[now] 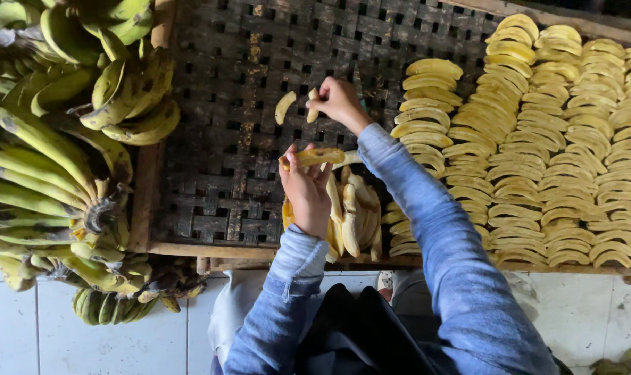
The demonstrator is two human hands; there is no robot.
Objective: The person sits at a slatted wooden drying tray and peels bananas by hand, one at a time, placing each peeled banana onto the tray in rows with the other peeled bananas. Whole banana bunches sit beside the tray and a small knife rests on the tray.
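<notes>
Your left hand (307, 194) is closed around a peeled banana slice (315, 157), holding it flat above the loose pile of peeled bananas (353, 212) that lies at the near edge of the woven tray (225, 104). Your right hand (337, 101) reaches further onto the tray, its grip pinched together on a small banana piece (313, 107); a second small piece (285, 106) lies on the dark weave just beside it, apart from your fingers. To the right, the tray holds tidy overlapping rows of yellow slices (537, 139), filling it to the far edge. To the left, outside the wooden frame, unpeeled green-yellow banana bunches (65, 139) are heaped. The white tiled floor (23, 326) shows below.
</notes>
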